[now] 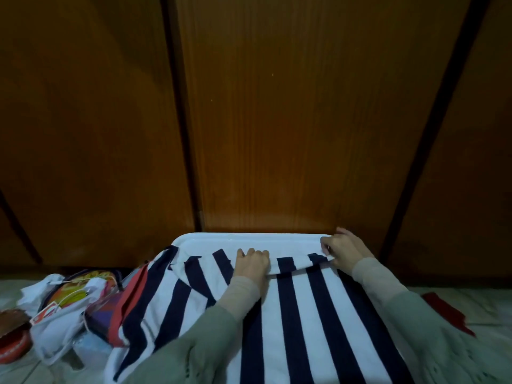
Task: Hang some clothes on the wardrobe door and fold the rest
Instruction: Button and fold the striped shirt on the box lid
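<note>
Striped garment (304,314) on white desk (221,239), stripes running 6 to 12. Left hand (253,263) presses flat, unclenched; right hand (343,252) pinches far hem at 1 o'clock, nearer the fold edge.

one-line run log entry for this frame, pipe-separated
phase: folding | item: striped garment on white tray | left hand: pressing fold flat | right hand: pinching far edge | wardrobe doors: closed, nothing hung

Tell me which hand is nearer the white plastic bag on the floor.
Left. The left hand presses the striped navy-and-white garment, closer to the white plastic bag; the right hand pinches the far-side edge.
</note>
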Tool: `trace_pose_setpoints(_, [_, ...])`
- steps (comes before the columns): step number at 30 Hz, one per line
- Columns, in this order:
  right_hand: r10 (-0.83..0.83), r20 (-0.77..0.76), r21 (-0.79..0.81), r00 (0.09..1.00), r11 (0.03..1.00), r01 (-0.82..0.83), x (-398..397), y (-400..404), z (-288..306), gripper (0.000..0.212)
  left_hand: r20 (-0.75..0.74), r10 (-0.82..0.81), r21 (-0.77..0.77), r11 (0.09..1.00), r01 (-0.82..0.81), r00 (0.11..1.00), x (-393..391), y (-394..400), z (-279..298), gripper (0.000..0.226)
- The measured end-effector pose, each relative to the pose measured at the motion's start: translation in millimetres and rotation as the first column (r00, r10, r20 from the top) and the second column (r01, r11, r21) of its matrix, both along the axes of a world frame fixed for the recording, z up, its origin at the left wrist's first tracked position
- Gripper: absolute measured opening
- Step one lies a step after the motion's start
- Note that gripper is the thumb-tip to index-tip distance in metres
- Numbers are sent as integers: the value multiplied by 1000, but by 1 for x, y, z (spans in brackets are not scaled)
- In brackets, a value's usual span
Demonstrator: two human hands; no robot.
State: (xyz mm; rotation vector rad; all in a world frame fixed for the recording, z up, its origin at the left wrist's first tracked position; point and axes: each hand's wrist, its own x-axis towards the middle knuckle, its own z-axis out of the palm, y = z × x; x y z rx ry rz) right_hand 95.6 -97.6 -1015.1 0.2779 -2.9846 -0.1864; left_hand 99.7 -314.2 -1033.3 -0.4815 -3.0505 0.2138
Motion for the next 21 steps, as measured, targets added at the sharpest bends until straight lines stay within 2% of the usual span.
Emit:
trace_pose_setpoints(3, [-63, -88, -61, 994, 996, 57, 13, 5, 3, 27, -20, 31, 18, 999, -30, 999, 0, -2, 2, 32])
trace_pose_setpoints(7, [29, -295, 154, 955, 988, 17, 30, 10, -3, 40, -96, 4, 18, 1000, -2, 995, 3, -4, 6, 30])
trace_pose_setpoints(9, [66, -340, 202, 938, 979, 4, 36, 14, -11, 37, -120, -20, 11, 1000, 21, 993, 6, -4, 5, 34])
trace_pose_setpoints(12, [64, -222, 164, 973, 986, -27, 49, 13, -10, 35, -117, -19, -4, 1000, 18, 993, 10, -4, 2, 42])
trace_pose_setpoints(15, [-1, -127, 129, 992, 991, 17, 58, 16, -10, 38, -82, -16, -53, 999, 12, 996, 13, -6, 1, 55])
trace_pose_setpoints(18, [-61, -138, 172, 988, 981, 85, 68, 15, -9, 45, -32, -16, -101, 995, 13, 999, 15, -8, 4, 62])
trace_pose_setpoints(21, [-135, -135, 215, 982, 963, 162, 77, 12, -10, 44, 34, -13, -135, 991, 17, 999, 19, -8, 4, 57])
